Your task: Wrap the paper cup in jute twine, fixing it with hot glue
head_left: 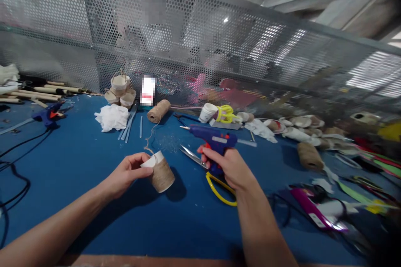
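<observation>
My left hand [133,171] grips a paper cup [162,174] by its white rim, the cup tilted and mostly wrapped in brown twine. A loose strand of twine [150,138] runs from the cup back to a twine spool [159,111] lying on its side. In my right hand [230,164] is a blue hot glue gun [214,137], fingers curled round its handle near the red trigger. Its nozzle points left, above and apart from the cup. Beneath the gun lie scissors [221,192] with yellow handles, their blades partly uncovered.
A second glue gun [46,115] lies at left with black cords. Glue sticks [130,123] and white cloth [112,117] sit near small wrapped pots [120,91]. A white cup [208,112], another twine spool [309,156] and a purple tool [315,210] are rightward. Perforated metal [200,46] borders the back.
</observation>
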The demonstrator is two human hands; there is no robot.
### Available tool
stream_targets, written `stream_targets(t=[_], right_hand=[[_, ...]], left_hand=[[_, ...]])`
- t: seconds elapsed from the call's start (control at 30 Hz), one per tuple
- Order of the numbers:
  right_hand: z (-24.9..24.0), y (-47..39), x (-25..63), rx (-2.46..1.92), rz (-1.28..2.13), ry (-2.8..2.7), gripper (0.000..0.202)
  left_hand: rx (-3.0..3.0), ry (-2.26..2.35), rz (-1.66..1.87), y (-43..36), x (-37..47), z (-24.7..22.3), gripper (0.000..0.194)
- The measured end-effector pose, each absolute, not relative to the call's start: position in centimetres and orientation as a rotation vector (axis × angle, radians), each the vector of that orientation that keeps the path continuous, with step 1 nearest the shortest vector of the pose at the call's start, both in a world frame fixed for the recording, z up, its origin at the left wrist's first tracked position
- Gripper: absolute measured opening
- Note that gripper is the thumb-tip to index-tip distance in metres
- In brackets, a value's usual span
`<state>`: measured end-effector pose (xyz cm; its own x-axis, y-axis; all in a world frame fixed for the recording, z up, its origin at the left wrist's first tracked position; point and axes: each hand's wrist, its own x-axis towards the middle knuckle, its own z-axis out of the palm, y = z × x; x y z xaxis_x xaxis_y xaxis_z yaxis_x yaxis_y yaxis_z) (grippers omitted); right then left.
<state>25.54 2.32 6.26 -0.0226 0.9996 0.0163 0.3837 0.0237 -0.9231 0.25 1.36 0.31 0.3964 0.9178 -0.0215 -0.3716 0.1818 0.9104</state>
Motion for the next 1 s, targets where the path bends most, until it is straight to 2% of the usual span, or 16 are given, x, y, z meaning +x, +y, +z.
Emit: stream_targets(t=[0.13,0.33,0.5,0.83,1.0], right_hand=[[5.3,0.8,23.0,-1.283,1.179,-1.607,0.026],[4.3,-0.5,21.7,-1.468,1.023,-1.681,0.023],[4.0,-0.9,22.0,-1.499,0.713,-1.867,0.024],[2.3,-0.9,23.3,-1.263,0.049,-2.267,0.021],[3.1,-1.0,23.4,-0.926,-0.512,-2.531,0.030]], left_hand=[[1.029,0.706,1.056,1.6,0.2,0.2,0.020],[1.054,0.749,1.093,1.7,-0.1,-0.1,0.018],[1.062,0.779,1.125,1.7,0.0,-0.2,0.019],[1.113,0.724,1.145,1.8,-0.2,-0.3,0.016],[1.187,0.726,1.154,1.8,-0.3,-0.3,0.015]])
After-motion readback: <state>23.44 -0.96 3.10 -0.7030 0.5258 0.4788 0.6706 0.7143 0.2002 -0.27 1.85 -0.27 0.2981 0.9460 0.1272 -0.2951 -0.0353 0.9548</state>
